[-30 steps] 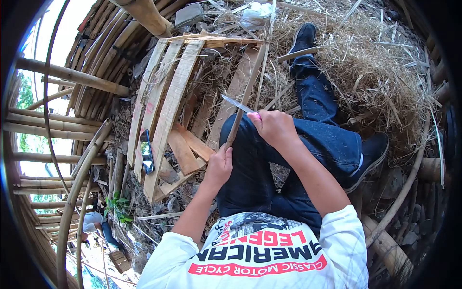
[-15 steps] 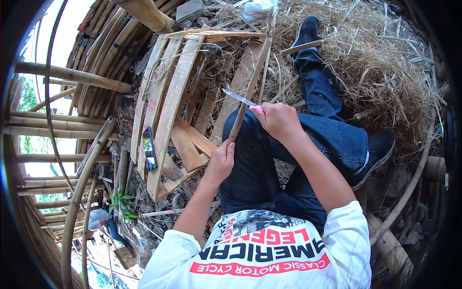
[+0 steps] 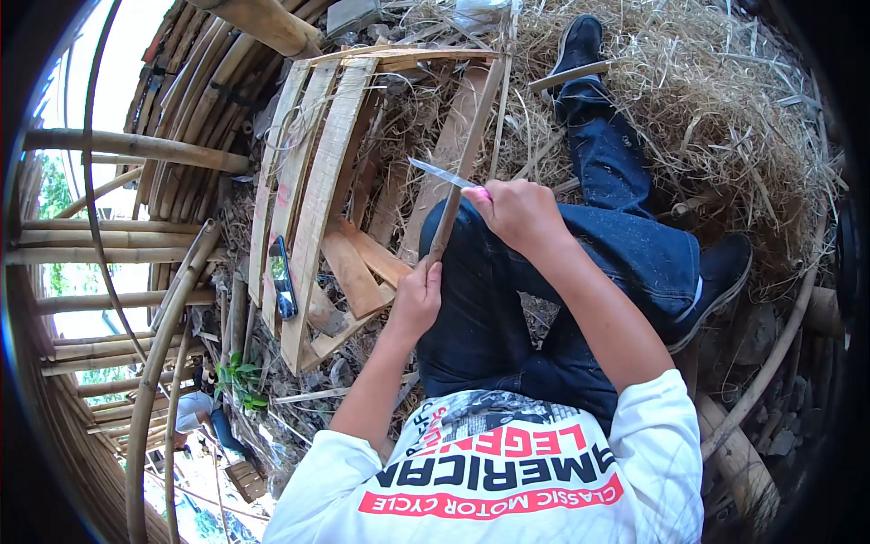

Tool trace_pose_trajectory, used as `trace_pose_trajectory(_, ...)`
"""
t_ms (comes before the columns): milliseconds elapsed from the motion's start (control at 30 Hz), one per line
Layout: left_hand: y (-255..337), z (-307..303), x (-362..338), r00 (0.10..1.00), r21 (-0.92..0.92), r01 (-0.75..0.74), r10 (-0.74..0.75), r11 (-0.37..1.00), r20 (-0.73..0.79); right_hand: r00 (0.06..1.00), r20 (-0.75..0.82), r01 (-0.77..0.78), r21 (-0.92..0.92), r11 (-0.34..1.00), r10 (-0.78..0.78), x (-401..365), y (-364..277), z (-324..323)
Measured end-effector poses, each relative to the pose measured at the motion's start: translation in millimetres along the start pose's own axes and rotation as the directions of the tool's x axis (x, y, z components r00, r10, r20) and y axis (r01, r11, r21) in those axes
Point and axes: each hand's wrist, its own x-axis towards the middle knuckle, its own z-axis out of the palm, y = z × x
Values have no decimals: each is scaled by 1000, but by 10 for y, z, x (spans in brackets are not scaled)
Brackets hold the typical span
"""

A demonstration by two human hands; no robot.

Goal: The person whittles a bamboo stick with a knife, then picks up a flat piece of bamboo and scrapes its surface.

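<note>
My left hand (image 3: 419,297) is closed around the near end of a long bamboo strip (image 3: 473,136), which slants away over my knee toward the corner of a wooden crate (image 3: 328,163). In my right hand (image 3: 521,213) is a knife (image 3: 439,173) with a pinkish handle, mostly hidden by my fingers. Its blade lies across the strip just above the knee and points to the left. A phone (image 3: 282,279) rests on the crate's slats, left of my left hand. Loose boards (image 3: 353,272) lie inside the crate.
Heaped shavings (image 3: 707,118) cover the ground at the right, around my outstretched leg (image 3: 603,154). Bamboo poles (image 3: 136,150) form a frame on the left. Beyond it, another person (image 3: 195,412) is partly visible. A green plant (image 3: 240,381) grows near the crate.
The knife and my right hand have shifted slightly left and toward me along the strip. My left hand keeps its hold. The whole view has tilted a little.
</note>
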Motion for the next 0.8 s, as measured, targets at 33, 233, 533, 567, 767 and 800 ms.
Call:
trace_pose_trajectory(33,-27,7,-7,1000,-18,2,-2,1000,-9,1000,16,-7,7,1000,7,22,-20,26)
trace_pose_trajectory(233,-21,-55,28,999,-41,6,-4,999,37,997,57,-60,-2,998,61,-171,80,-152)
trace_pose_trajectory(533,-29,-19,7,1000,-11,-19,19,1000,-20,998,61,-27,51,998,24,30,-49,-13)
trace_pose_trajectory(567,-51,-21,16,998,-10,-64,64,998,-30,998,53,-37,38,999,35,-22,-28,-68)
trace_pose_trajectory(767,53,-29,19,999,-1,34,-34,999,24,998,30,-54,5,999,54,-135,92,-151)
trace_pose_trajectory(800,50,-18,13,999,4,31,-31,1000,29,998,46,-44,5,999,44,-58,39,-135)
